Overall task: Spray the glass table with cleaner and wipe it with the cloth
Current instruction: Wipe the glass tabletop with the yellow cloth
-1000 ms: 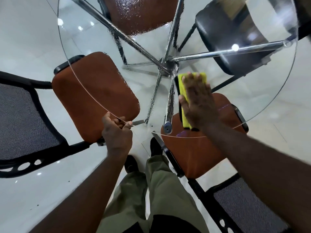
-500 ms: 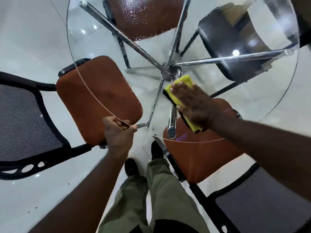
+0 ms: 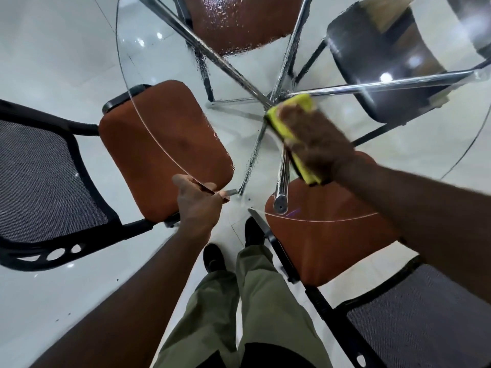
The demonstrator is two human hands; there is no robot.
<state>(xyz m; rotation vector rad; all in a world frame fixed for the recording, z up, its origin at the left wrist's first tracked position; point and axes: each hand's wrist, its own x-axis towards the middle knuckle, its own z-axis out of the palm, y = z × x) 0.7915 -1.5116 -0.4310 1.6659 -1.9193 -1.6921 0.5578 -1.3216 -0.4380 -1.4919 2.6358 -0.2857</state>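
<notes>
Though blurred, cloth (image 3: 297, 103) on glass table (image 3: 239, 144)

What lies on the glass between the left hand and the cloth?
Nothing: bare glass table from left hand to cloth, chrome legs showing beneath, head view.

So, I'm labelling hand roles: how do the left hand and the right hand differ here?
The left hand grips the glass table's near rim with curled fingers; the right hand presses flat on the yellow cloth. The left hand is at the edge, the right hand nearer the centre. The left hand looks sharp, the right hand blurred. Both are bare.
</notes>
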